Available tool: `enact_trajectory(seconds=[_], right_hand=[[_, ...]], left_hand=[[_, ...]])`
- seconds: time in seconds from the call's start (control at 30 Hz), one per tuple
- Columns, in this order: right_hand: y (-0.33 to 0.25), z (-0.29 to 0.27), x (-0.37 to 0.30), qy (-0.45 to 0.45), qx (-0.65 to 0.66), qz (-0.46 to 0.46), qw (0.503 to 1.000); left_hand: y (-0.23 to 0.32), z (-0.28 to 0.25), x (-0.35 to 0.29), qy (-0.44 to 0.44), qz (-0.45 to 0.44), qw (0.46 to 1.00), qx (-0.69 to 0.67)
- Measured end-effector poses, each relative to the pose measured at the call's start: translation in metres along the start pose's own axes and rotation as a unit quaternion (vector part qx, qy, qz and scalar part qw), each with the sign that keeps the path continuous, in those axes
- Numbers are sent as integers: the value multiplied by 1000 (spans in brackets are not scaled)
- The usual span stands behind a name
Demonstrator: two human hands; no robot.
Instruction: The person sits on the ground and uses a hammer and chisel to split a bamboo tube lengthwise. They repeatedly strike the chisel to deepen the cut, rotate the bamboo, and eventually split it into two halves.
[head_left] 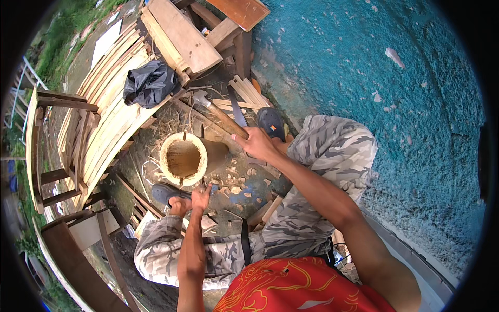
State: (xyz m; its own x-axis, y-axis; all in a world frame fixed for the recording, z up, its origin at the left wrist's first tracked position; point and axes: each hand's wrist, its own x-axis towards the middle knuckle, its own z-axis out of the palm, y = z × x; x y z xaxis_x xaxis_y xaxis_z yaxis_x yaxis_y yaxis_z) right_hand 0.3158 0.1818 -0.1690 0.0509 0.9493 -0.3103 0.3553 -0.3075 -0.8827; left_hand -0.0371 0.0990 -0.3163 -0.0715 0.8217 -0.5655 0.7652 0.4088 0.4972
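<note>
My right hand [255, 143] is closed round the wooden handle of a hammer [226, 118]; its grey metal head points up and left, above and apart from the hollow wooden cylinder. That pale cylinder [214, 155] lies between my feet, its round opening showing a rough brown inside. Several dark pegs, one of them a peg [201, 131] at the upper right, stand around its rim. My left hand [200, 197] is closed at the lower side of the cylinder, with the fingertips pinching a small dark peg there, partly hidden by the fingers.
A handsaw [236, 106] lies beyond the hammer, beside thin wooden strips [247, 91]. Wood chips [236, 190] litter the ground. Long planks [112, 119] with a black plastic bag [150, 83] on them stretch along the left. A rough blue wall [353, 67] stands at the right.
</note>
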Motion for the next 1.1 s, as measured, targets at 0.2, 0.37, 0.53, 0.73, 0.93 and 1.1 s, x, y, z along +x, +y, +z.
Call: enact_trajectory(seconds=[0.2, 0.37, 0.53, 0.73, 0.93, 1.1], right_hand=[[-12, 31, 51, -25, 80, -20, 996], [-26, 46, 71, -81, 120, -12, 989], [-31, 51, 74, -169, 302, 74, 935], [-23, 45, 88, -212, 383, 90, 895], [-14, 46, 98, -246, 377, 112, 886], [-11, 48, 98, -260, 385, 110, 879]], left_hand=[[-15, 6, 5, 10, 7, 1000, 16], [-4, 3, -8, 29, 100, 994, -15], [12, -13, -26, -65, 44, 997, 20], [16, -26, -31, -63, 25, 998, 21], [14, -31, -56, -53, 10, 999, 7], [10, -29, -63, -51, 3, 999, -2]])
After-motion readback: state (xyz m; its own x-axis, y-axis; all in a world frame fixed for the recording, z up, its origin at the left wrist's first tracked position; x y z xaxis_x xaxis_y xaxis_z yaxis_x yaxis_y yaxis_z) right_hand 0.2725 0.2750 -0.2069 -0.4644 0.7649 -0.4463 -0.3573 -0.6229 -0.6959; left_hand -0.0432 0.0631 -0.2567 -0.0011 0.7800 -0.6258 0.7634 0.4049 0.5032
